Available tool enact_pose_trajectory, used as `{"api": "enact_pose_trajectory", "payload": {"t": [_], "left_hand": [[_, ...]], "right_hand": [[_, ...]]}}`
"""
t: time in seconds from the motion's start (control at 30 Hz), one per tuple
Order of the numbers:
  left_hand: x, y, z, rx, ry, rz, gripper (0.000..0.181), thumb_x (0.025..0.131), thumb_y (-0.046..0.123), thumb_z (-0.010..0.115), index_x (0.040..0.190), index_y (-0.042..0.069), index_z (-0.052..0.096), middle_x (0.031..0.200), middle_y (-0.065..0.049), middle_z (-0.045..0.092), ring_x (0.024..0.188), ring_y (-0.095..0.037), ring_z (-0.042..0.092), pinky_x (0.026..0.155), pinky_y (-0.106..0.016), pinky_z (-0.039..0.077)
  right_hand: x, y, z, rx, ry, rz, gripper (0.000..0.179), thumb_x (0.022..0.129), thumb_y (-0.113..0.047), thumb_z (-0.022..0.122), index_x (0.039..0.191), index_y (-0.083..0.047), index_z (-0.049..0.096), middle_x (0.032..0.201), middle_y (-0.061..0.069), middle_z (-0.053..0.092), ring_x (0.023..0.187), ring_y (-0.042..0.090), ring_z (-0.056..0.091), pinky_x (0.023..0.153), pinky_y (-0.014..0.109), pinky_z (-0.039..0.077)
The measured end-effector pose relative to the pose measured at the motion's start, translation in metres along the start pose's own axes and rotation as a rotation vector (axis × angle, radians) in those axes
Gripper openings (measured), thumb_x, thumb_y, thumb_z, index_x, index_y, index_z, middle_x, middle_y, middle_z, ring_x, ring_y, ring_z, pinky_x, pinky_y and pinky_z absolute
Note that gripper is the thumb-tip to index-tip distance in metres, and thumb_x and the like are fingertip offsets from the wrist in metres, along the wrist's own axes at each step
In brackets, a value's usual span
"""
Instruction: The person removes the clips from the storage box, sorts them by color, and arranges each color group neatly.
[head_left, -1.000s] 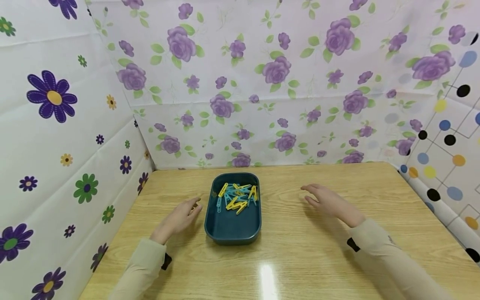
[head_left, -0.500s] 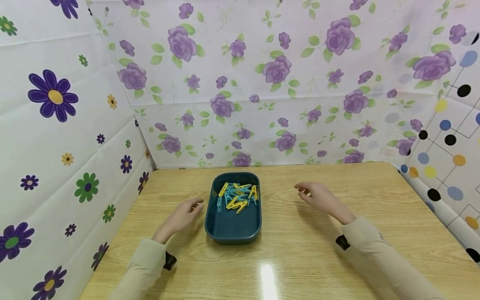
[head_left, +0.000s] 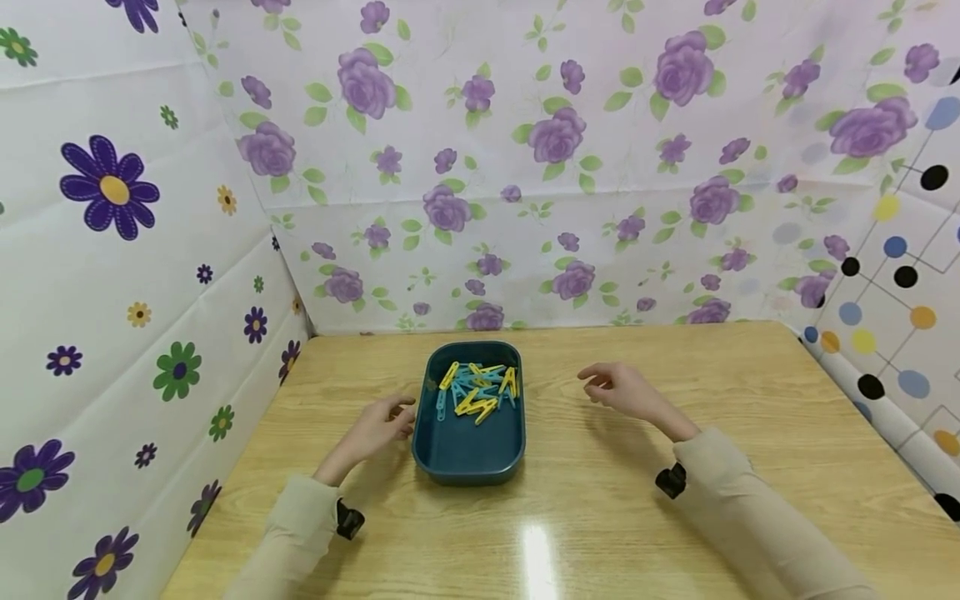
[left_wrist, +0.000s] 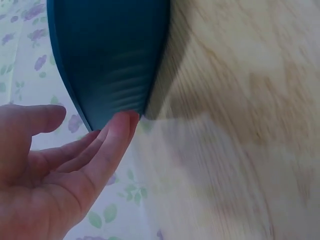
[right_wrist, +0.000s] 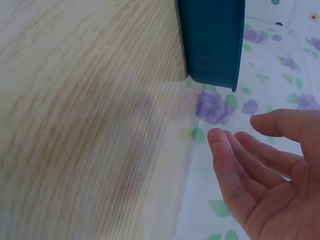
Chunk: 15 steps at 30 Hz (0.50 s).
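A dark teal rectangular bin (head_left: 469, 454) stands on the wooden table, left of its middle. Inside, toward the far end, lies a loose heap of yellow and blue clothespins (head_left: 480, 392). My left hand (head_left: 381, 427) is at the bin's left side, fingers relaxed. In the left wrist view its fingertips (left_wrist: 125, 120) overlap the bin's outer wall (left_wrist: 112, 65), with the thumb held apart. My right hand (head_left: 624, 390) hovers to the right of the bin, loosely bent and holding nothing. The right wrist view shows a gap between its fingers (right_wrist: 225, 160) and the bin's wall (right_wrist: 212, 45).
The wooden table (head_left: 600, 517) runs back to a flower-printed cloth (head_left: 510, 167). Another printed cloth (head_left: 150, 275) rises along the left side, and a dotted one (head_left: 892, 333) along the right. Each wrist wears a small black device (head_left: 671, 481).
My right hand has moved left toward the bin, its fingers a little more bent. My left hand has shifted slightly right, up to the bin's side. The bin and clothespins stay put.
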<state>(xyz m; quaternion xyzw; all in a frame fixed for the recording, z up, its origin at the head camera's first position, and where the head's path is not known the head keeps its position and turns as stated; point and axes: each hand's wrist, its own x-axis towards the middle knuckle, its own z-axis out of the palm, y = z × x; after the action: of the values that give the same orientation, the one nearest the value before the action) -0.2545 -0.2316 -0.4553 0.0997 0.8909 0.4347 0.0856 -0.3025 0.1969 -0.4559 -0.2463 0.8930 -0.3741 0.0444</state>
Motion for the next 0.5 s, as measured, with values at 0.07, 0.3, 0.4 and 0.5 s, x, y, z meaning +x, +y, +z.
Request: {"api": "enact_pose_trajectory", "payload": {"t": [0.07, 0.3, 0.4, 0.5], "left_hand": [[0.000, 0.002, 0.001, -0.010, 0.012, -0.015, 0.041, 0.102, 0.018, 0.047, 0.135, -0.006, 0.048, 0.112, -0.023, 0.065, 0.087, -0.024, 0.069, 0.076, -0.041, 0.058], [-0.003, 0.008, 0.004, -0.033, 0.041, -0.047, 0.037, 0.100, 0.016, 0.052, 0.131, -0.004, 0.053, 0.105, -0.018, 0.067, 0.085, -0.022, 0.068, 0.076, -0.041, 0.058], [-0.003, 0.009, 0.004, -0.050, 0.035, -0.058, 0.037, 0.099, 0.015, 0.054, 0.130, -0.005, 0.053, 0.104, -0.019, 0.066, 0.084, -0.022, 0.068, 0.077, -0.042, 0.058], [-0.003, 0.010, 0.005, -0.089, 0.021, -0.089, 0.039, 0.098, 0.014, 0.056, 0.132, -0.005, 0.052, 0.106, -0.021, 0.065, 0.083, -0.020, 0.067, 0.078, -0.042, 0.058]], "right_hand": [[0.001, -0.002, 0.001, 0.047, -0.031, 0.018, 0.033, 0.098, -0.012, 0.055, 0.126, 0.005, 0.058, 0.107, 0.026, 0.067, 0.087, 0.035, 0.067, 0.068, 0.032, 0.057], [0.006, -0.017, 0.005, 0.067, -0.089, 0.029, 0.031, 0.098, -0.012, 0.055, 0.124, 0.004, 0.060, 0.114, 0.025, 0.065, 0.092, 0.026, 0.067, 0.075, 0.034, 0.057], [0.011, -0.021, 0.007, 0.054, -0.089, 0.028, 0.030, 0.098, -0.013, 0.056, 0.123, 0.000, 0.062, 0.115, 0.023, 0.065, 0.092, 0.023, 0.067, 0.074, 0.032, 0.056], [0.016, -0.025, 0.009, 0.056, -0.091, 0.022, 0.028, 0.098, -0.014, 0.056, 0.121, -0.001, 0.064, 0.114, 0.022, 0.066, 0.091, 0.022, 0.067, 0.074, 0.032, 0.056]]}}
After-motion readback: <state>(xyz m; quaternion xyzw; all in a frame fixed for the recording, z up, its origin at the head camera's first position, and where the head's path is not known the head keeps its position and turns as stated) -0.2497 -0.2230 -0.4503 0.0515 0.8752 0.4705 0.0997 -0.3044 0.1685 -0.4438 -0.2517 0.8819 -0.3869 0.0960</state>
